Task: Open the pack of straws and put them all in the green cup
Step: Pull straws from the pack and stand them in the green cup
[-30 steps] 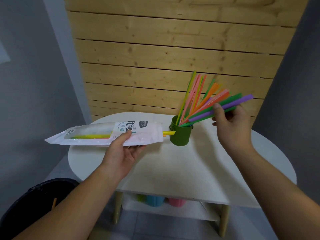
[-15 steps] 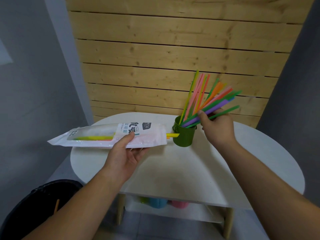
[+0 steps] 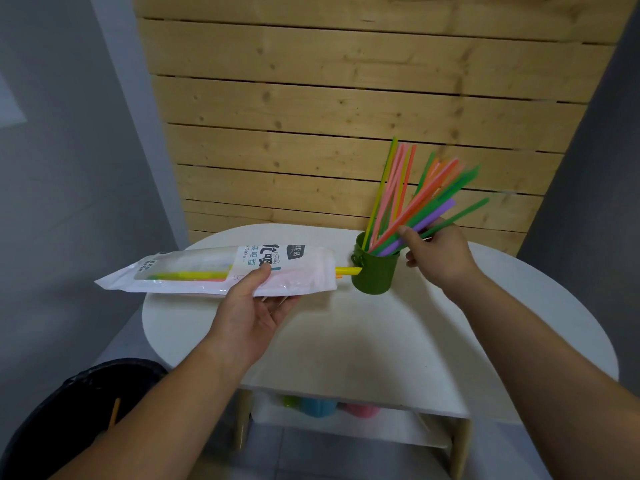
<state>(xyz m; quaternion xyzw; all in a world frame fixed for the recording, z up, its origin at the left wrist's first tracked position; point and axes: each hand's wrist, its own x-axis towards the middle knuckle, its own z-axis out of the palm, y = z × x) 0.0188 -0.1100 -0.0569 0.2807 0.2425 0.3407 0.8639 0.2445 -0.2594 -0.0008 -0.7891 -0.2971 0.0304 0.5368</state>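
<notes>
The pack [image 3: 214,271] hangs just above the white surface [image 3: 381,341] at centre left of the frame. The left hand [image 3: 252,306] clamps it about its middle, thumb pressed on the printed face and fingers curled beneath. Its long axis runs almost level across the picture, the sealed end towards the left edge and the open mouth towards the right. From that mouth a yellow straw [image 3: 348,270] pokes out along the same line. Its tip reaches the side wall of the green cup [image 3: 375,268], below the rim; I cannot tell whether it touches. A few more straws, yellow, green and orange, show through the clear window [image 3: 194,274] near the pack's left end.

The cup stands upright on the surface right of centre. The straws [image 3: 415,205] already in it fan up and to the right against the wooden wall. The right hand [image 3: 440,254] sits just right of the cup, thumb and fingers closed around the purple straw [image 3: 437,214] and the green ones just above the rim.

So the cup lies between that hand and the pack's mouth. As I judge it, the right hand is the nearer one to fetch the yellow straw: it must let go, cross leftward past the cup and draw the straw out along its length. A dark bin [image 3: 62,420] sits at lower left.
</notes>
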